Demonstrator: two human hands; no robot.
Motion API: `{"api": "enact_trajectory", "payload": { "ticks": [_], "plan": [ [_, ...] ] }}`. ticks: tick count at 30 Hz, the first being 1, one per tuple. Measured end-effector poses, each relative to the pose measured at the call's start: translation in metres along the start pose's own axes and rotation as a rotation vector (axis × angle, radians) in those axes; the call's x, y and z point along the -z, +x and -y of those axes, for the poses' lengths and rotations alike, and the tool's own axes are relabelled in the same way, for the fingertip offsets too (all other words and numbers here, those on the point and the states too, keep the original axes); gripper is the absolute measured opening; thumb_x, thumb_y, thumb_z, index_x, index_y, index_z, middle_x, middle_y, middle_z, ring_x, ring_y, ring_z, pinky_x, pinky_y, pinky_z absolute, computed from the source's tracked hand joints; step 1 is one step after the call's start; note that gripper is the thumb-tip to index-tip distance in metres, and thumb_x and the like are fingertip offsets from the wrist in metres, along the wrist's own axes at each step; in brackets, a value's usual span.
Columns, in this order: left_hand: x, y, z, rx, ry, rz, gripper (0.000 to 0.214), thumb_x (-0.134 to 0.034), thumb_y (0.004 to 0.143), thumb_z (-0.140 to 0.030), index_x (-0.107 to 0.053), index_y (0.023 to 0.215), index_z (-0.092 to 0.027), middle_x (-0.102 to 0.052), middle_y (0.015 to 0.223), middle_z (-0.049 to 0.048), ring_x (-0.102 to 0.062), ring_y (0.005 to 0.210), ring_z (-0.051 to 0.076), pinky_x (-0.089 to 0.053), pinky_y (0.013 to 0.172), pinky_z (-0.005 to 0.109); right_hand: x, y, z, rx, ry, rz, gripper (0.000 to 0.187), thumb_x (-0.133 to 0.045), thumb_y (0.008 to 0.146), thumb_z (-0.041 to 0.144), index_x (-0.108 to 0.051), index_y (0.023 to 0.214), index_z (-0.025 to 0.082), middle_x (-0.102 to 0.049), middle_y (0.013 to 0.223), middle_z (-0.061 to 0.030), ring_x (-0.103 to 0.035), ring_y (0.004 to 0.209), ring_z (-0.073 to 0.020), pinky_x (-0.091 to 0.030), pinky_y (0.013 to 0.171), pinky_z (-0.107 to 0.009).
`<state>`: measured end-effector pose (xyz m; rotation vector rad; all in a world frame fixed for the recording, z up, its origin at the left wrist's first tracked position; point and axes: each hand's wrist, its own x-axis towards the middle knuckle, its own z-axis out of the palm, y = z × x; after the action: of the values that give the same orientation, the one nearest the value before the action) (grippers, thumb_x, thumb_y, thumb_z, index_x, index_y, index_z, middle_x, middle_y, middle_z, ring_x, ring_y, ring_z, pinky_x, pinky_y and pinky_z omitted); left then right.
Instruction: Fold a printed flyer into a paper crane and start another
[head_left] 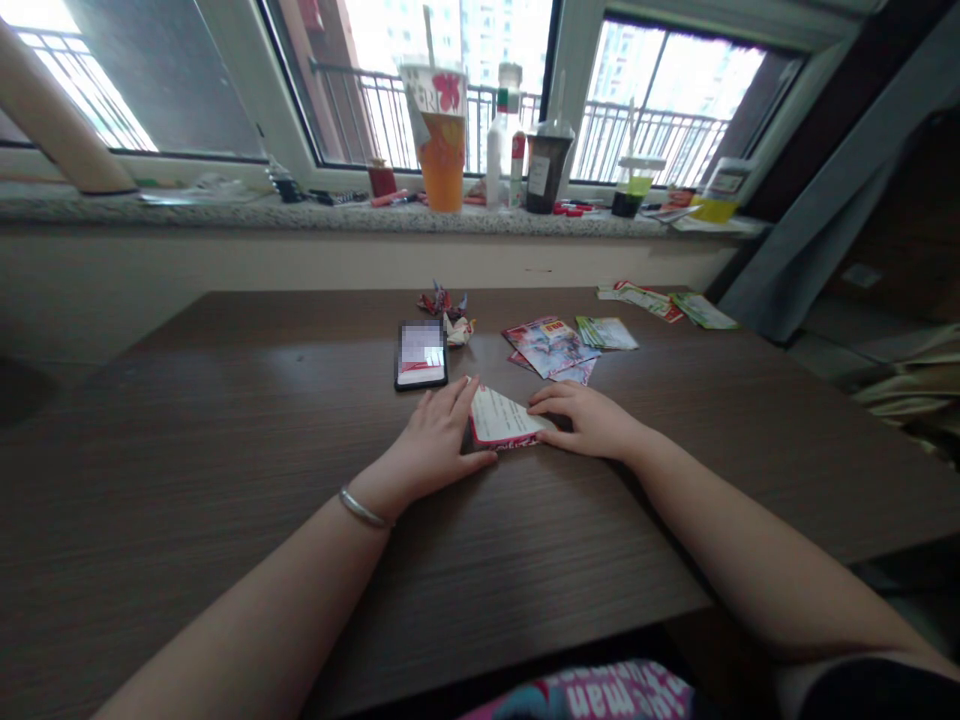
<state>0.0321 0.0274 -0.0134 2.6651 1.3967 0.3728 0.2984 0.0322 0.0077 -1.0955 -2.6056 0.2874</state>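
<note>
A folded piece of printed paper [501,417], white on top with a red edge, lies on the dark wooden table [225,420]. My left hand [433,438] rests flat on the paper's left side, fingers stretched out, with a silver bangle on the wrist. Pressing down on the paper's right corner is my right hand [589,420], its fingers curled low over the fold. Neither hand lifts the paper off the table.
A black phone [421,354] lies just beyond the hands. Folded paper figures [447,312] and loose colourful sheets [559,346] lie further back, with more sheets [660,302] at the far right. Drink cups and bottles [442,140] line the stone window sill.
</note>
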Motion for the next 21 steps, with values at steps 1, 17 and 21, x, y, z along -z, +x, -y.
{"api": "enact_trajectory", "payload": {
  "ticks": [1, 17, 21],
  "plan": [
    [-0.0016, 0.0001, 0.0012, 0.004, -0.003, 0.000, 0.098, -0.058, 0.078, -0.060, -0.013, 0.150, -0.011, -0.024, 0.154, 0.0205, -0.023, 0.143, 0.033, -0.020, 0.115, 0.051, -0.0004, -0.0003, -0.0004, 0.006, 0.002, -0.001, 0.036, -0.062, 0.085, 0.040, -0.069, 0.113, 0.019, -0.065, 0.117, -0.0110, -0.059, 0.108, -0.0230, -0.046, 0.096, -0.040],
    [-0.0023, 0.0011, -0.0017, 0.121, -0.007, 0.083, 0.068, -0.041, 0.091, -0.045, -0.023, 0.147, -0.010, -0.028, 0.153, 0.0187, -0.024, 0.143, 0.031, -0.018, 0.116, 0.053, -0.0013, 0.0000, 0.0020, -0.018, 0.014, -0.035, 0.032, -0.043, 0.096, 0.029, -0.071, 0.109, 0.019, -0.067, 0.107, -0.0091, -0.059, 0.101, -0.0198, -0.047, 0.092, -0.037],
    [-0.0046, 0.0012, 0.0003, 0.135, -0.015, 0.015, 0.074, -0.049, 0.086, -0.045, -0.025, 0.144, -0.007, -0.033, 0.150, 0.0216, -0.028, 0.141, 0.033, -0.021, 0.115, 0.053, -0.0031, 0.0018, 0.0014, -0.087, 0.009, -0.057, 0.035, -0.038, 0.097, 0.028, -0.070, 0.107, 0.018, -0.068, 0.102, -0.0089, -0.060, 0.099, -0.0201, -0.047, 0.091, -0.037]
  ]
}}
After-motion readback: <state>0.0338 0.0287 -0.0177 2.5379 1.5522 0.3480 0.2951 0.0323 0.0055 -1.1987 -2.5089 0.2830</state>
